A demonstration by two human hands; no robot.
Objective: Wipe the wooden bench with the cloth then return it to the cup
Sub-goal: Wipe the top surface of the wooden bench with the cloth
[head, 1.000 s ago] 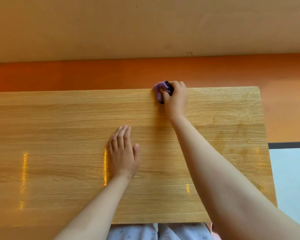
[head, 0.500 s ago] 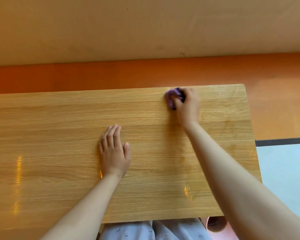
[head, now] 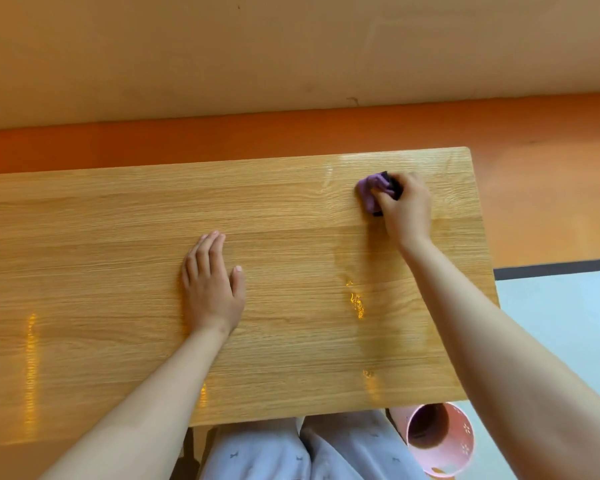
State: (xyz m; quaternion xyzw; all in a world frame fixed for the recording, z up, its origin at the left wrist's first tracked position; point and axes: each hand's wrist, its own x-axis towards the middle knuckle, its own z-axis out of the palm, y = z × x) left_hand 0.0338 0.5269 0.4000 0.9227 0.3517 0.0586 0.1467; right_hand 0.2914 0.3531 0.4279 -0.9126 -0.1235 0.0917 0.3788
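Rightward, cloth (head: pixel 370 192) in right hand (head: pixel 407 209) on wooden bench (head: pixel 118 237)

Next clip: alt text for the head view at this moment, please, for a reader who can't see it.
A person's right hand presses a crumpled purple cloth onto the far right part of a light wooden bench, fingers curled round it. The left hand rests flat mid-bench; a pink cup sits below the near edge, to the right.

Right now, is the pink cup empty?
Seemingly empty: the pink plastic cup shows a bare inside; the right hand grips the bunched purple cloth.
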